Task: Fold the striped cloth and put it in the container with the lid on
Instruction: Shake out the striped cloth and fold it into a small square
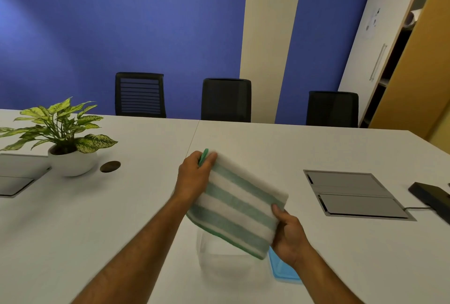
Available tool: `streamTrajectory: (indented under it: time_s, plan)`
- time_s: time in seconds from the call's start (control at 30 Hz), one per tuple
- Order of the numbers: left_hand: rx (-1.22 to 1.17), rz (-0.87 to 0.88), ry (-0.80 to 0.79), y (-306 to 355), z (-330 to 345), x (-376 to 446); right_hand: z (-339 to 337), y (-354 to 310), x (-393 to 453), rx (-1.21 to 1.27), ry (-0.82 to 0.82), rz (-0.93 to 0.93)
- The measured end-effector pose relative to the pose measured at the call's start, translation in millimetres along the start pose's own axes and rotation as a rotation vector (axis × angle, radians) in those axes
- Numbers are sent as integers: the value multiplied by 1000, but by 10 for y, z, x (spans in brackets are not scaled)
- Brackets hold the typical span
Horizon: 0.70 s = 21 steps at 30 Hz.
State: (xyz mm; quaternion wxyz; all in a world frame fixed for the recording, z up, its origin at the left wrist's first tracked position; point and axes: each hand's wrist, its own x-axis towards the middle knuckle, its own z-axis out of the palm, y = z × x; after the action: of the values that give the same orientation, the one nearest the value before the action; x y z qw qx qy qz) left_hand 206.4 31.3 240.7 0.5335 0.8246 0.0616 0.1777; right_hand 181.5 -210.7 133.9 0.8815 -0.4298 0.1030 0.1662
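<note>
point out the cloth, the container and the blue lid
cloth (237, 206), head view, middle of its striped face
container (219, 258), head view, clear front wall under the cloth
lid (282, 270), head view, blue corner beside the right wrist

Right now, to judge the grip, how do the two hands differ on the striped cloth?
The left hand pinches the striped cloth's far upper corner; the right hand grips its near lower corner. The left sits higher and farther away, the right lower, near the blue lid. Both hold the cloth clear of the table.
</note>
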Motion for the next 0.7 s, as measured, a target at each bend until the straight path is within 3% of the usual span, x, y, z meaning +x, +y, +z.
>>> streamTrajectory:
  time_s: [0.23, 0.47, 0.6, 0.7]
  plan:
    - [-15, -158, 77, -330, -6, -47, 166, -91, 12, -251, 237, -185]
    - [-264, -427, 30, -655, -111, -85, 28, -240, -1, -391, 92, -147]
    - [-334, -419, -64, -737, -191, -130, -11, -366, -32, -464, 29, -116]
    - [-420, -406, -176, -759, -220, -169, -49, -394, -1, -520, 79, -108]
